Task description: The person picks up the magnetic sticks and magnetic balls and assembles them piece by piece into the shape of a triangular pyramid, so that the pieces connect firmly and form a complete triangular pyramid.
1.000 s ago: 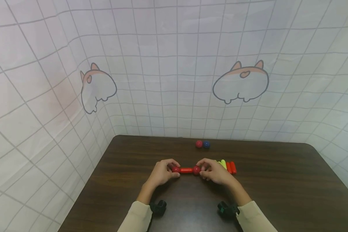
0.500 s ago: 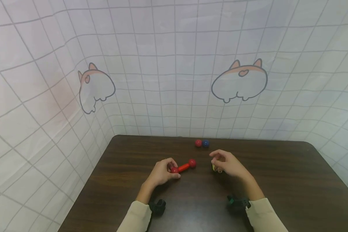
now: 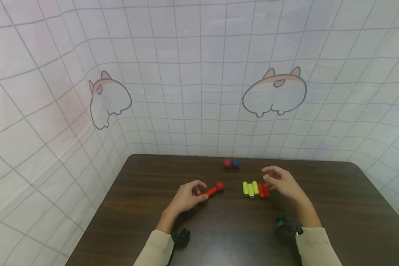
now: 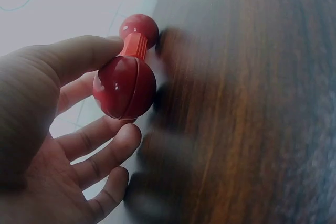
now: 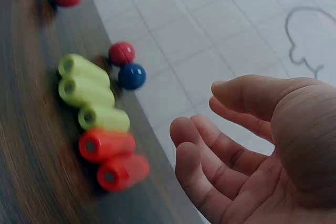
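Observation:
My left hand (image 3: 186, 198) grips the near end of a small dumbbell-shaped piece, a red rod (image 3: 211, 191) with a red ball at each end. In the left wrist view, thumb and fingers are around the near ball (image 4: 125, 88), and the far ball (image 4: 139, 29) shows beyond the short rod. That far ball points away and to the right in the head view. My right hand (image 3: 286, 184) hovers beside a row of short rods, its fingers loosely bent and holding nothing. The row has yellow-green rods (image 3: 251, 190) on the left and two red rods (image 5: 124, 172) on the right.
A loose red ball (image 3: 227, 163) and a blue ball (image 3: 235, 164) sit side by side near the back edge of the dark wooden table (image 3: 173, 168). A white checked curtain (image 3: 199, 92) hangs behind and to the left.
My right hand has let go of the far ball and moved right, past the yellow-green rods to the red ones. The dumbbell-shaped piece has turned, its far ball swinging away; my left hand stays on it.

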`<state>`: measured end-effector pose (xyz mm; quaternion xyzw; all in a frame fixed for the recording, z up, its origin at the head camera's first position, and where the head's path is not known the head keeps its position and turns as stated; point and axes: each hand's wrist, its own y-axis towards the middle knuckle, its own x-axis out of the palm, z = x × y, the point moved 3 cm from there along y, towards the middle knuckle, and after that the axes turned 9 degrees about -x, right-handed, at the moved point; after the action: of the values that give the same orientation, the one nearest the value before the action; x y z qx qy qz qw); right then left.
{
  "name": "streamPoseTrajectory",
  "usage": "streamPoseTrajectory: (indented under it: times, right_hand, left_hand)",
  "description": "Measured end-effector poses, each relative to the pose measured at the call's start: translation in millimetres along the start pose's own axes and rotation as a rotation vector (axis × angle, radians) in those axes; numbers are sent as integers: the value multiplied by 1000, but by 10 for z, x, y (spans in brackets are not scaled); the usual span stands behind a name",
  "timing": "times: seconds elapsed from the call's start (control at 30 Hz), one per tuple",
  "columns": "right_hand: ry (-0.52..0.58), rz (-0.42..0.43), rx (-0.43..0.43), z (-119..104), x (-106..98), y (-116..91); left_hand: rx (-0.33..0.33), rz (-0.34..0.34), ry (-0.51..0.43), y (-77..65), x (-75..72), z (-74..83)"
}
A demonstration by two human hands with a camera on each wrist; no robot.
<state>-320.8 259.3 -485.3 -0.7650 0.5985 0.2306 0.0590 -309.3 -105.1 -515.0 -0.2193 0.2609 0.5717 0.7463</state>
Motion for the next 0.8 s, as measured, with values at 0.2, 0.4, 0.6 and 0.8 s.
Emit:
streamPoseTrajectory:
  times: [0.2, 0.4, 0.6, 0.8]
  right_hand:
    - [-28, 0, 29, 162, -116, -52]
    - [-91, -86, 59, 315, -115, -73]
    - [-158, -134, 70, 352, -69, -64]
    - [-200, -136, 66, 332, -15, -46]
  left_hand:
    - [-1, -9, 7, 6, -3, -6]
    - [-21, -27, 13, 4, -1, -20]
    - [-45, -41, 25, 1, 10, -29]
    - [-48, -43, 24, -2, 7, -34]
